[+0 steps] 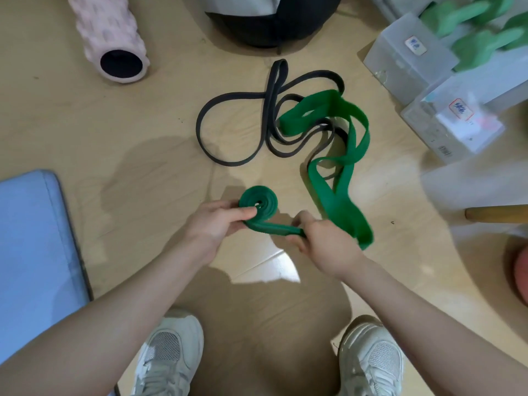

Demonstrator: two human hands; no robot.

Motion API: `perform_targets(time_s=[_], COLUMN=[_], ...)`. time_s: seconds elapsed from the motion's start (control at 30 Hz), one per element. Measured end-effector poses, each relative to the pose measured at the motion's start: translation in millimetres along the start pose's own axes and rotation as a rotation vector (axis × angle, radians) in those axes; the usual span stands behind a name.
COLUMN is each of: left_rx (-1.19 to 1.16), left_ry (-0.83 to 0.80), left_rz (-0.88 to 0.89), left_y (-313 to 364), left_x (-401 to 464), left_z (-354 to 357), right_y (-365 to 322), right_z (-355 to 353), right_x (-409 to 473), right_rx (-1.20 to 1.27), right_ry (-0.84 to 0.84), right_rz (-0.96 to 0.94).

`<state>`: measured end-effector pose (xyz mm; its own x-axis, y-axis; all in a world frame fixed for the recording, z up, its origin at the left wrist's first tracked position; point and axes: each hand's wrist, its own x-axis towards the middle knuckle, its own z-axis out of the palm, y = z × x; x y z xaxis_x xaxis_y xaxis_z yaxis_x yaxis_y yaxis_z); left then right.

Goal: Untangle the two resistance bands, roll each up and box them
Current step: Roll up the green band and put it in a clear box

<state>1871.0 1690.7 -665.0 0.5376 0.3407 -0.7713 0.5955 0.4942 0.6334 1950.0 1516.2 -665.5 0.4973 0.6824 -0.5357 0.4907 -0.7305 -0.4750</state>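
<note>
Two bands: green band (340,115) and black band (228,130), both lying partly on floor, overlapping mid-frame, still crossing each other
Floor (143,138): pale wood-look boards, taking shadows and one bright light patch near the feet
Room: pink foam roller (110,35) lying top left, open end facing camera; blue mat (31,238) at left edge; dark round object (271,21) at top centre; clear plastic boxes (428,81) stacked top right, holding green items
Feet: white sneakers (168,355) standing at bottom edge
Green roll (258,204): coiled end of green band, flat spiral face showing toward camera, sitting above floor between the hands
Long axis: unrolled green length running right from roll, then looping away toward the black band; loose part blurring
Left hand (217,221): fingers curling round the roll, thumb pressing on its face
Right hand (323,238): fingers closing round the flat green strip just beside the roll
Black band: sprawling in open loops, long axis roughly left-right, untouched by either hand
</note>
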Motion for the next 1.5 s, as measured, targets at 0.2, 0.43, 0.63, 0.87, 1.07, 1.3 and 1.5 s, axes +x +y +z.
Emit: perform_targets(time_s=[0.2,0.43,0.63,0.87,1.07,1.3,1.5], left_rx=[0.329,0.569,0.614,-0.209,-0.392,-0.203,-0.084], left_ry=[-0.175,-0.441,-0.375,-0.097,-0.013,0.006,-0.087], left_rz=[-0.057,-0.087,-0.051,-0.079,-0.015,0.126,0.199], left_y=[9,10,11,-11,-33,-10,4], left_x=[-4,1,-1,-13,-28,-20,-18], left_z=[-8,-10,-11,32,47,35,19], right_y=[11,21,19,-6,-17,-5,11], right_z=[-13,-19,8,19,32,28,5], right_x=[15,21,12,4,-4,8,24], right_rx=[-0.100,0.092,0.327,0.430,0.367,0.183,-0.235], right_ry=[0.075,-0.236,-0.165,0.358,0.404,0.325,0.112], right_rz=[-0.092,-0.304,-0.320,-0.120,-0.011,-0.079,-0.241])
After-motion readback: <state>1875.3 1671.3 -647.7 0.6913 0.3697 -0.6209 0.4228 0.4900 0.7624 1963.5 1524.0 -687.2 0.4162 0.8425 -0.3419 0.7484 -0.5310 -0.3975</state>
